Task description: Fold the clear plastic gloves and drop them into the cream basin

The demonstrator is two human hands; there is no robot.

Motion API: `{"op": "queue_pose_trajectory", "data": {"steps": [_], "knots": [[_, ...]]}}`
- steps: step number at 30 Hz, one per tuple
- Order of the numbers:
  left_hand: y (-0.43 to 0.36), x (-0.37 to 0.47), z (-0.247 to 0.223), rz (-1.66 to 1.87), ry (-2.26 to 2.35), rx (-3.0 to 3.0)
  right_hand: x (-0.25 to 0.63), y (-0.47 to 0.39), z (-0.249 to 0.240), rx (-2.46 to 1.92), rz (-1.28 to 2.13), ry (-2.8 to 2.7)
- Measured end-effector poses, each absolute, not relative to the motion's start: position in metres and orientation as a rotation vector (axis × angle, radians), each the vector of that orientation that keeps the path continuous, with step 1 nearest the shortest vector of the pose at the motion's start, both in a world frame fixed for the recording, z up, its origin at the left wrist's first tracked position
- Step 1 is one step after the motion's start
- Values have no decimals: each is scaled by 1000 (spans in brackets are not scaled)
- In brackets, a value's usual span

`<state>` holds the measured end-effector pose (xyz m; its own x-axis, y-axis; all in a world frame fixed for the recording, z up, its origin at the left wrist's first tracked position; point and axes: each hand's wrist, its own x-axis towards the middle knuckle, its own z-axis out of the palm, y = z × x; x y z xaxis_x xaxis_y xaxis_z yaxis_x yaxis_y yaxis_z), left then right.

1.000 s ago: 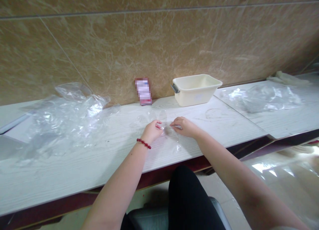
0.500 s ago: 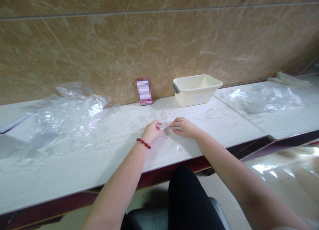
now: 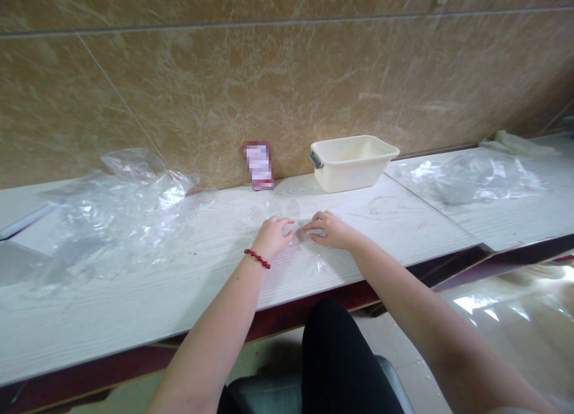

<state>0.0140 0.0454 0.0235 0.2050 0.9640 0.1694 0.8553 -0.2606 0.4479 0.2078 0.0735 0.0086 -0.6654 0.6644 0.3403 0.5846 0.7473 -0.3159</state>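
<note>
My left hand [image 3: 274, 236], with a red bead bracelet [image 3: 257, 258] at its wrist, has its fingers curled round the edge of a small clear plastic piece [image 3: 295, 239]. Just across from it, my right hand [image 3: 330, 230] is bent with thumb and forefinger at the piece's other side. The piece is see-through, and its exact shape is hard to make out. Beyond my left hand lie several clear rounded plastic pieces [image 3: 292, 208]. Another small clear piece [image 3: 319, 265] rests nearer the table's front edge, below my right hand.
A big heap of clear plastic [image 3: 121, 216] covers the left of the white table [image 3: 179, 306]. By the wall stand a cream bin [image 3: 352, 173] with a grey handle and an upright blurred phone-like object [image 3: 259, 166]. More clear plastic [image 3: 475, 177] lies at the right.
Both hands stay nearly in place. The left fingers have shifted slightly on the clear piece, and it looks turned a little between the hands.
</note>
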Motion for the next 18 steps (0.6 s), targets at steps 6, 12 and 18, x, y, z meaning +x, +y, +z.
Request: {"op": "queue_pose_trajectory", "data": {"steps": [6,12,18], "knots": [[38,11,20,245,1821,2180,209,76,6,-1015,255,-2518],[38,-6,24,84,1887,2108,212,79,5,-1172,240,-2504],[69,-73,44,147,2016,2137,213,77,9,-1177,248,-2493]]}}
